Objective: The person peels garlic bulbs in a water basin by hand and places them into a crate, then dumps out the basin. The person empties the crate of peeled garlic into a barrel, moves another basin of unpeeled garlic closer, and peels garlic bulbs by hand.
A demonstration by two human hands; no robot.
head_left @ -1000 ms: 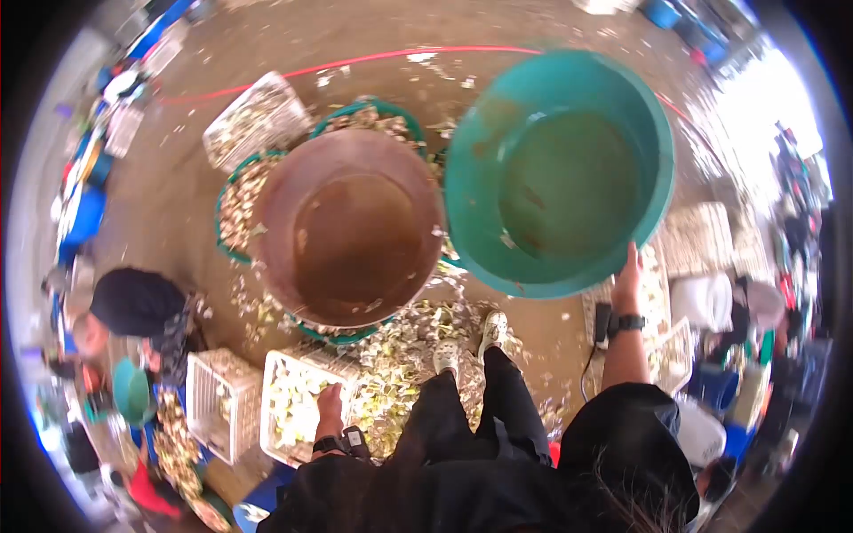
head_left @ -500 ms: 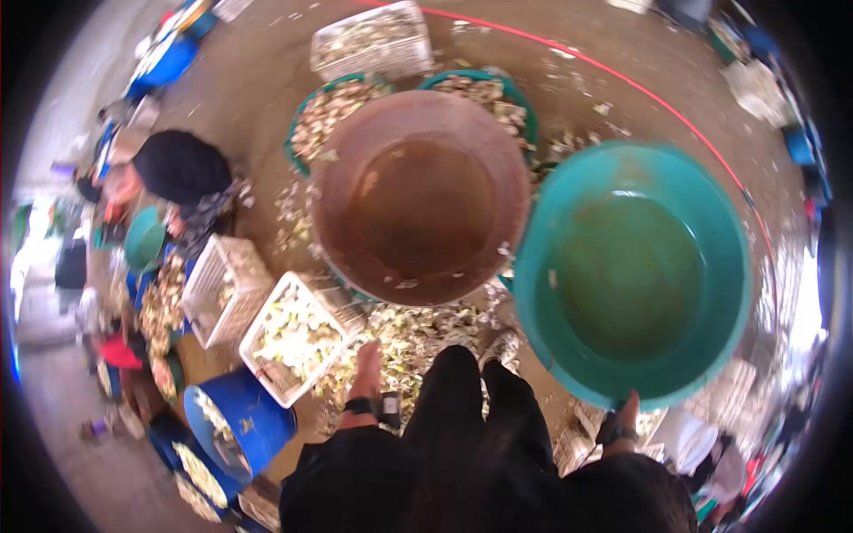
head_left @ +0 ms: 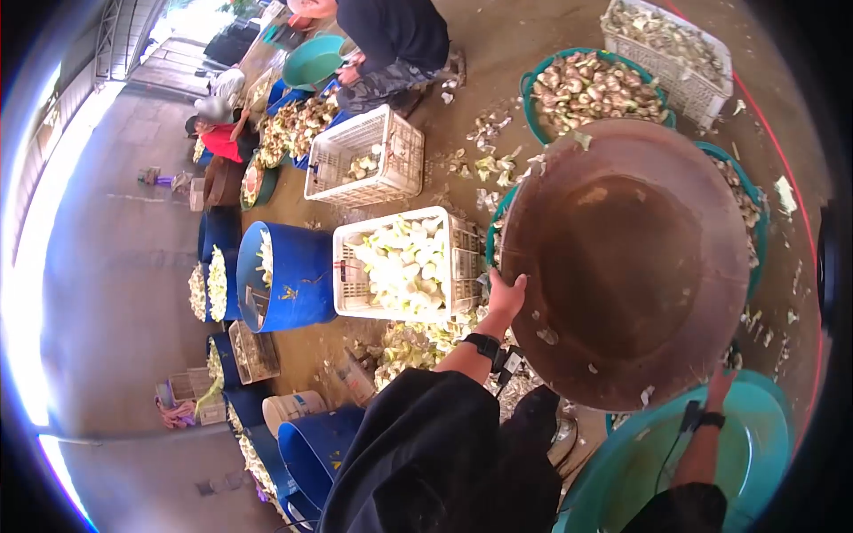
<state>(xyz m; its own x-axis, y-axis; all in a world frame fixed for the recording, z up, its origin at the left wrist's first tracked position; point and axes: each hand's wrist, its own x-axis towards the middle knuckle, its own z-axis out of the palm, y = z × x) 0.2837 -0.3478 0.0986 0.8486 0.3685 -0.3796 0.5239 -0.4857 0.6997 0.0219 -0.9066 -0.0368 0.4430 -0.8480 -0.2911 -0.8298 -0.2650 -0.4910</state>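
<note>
A wide brown basin [head_left: 622,266] is tilted toward me, with a wet brown stain over its bottom. On its left rim my left hand [head_left: 506,298] is closed, the thumb showing on the edge. At the lower right rim is my right hand [head_left: 721,387], its fingers partly hidden by the basin. Below that arm stands a large green tub [head_left: 764,435] with a wet inside. Green baskets sit under and behind the basin; one basket [head_left: 597,93] is full of garlic bulbs. A white crate [head_left: 345,302] of pale peeled bulbs stands left of my left hand.
Another white crate [head_left: 400,169] holds a few bulbs. Blue barrels [head_left: 298,280] line the left side. A person [head_left: 391,44] crouches at the top, another in red sits farther left. Peelings [head_left: 404,346] litter the floor. A red hose [head_left: 791,169] runs along the right.
My view has swung left. My left hand has moved from hanging free to the brown basin's rim; my right hand has left the green tub's rim for the basin.
</note>
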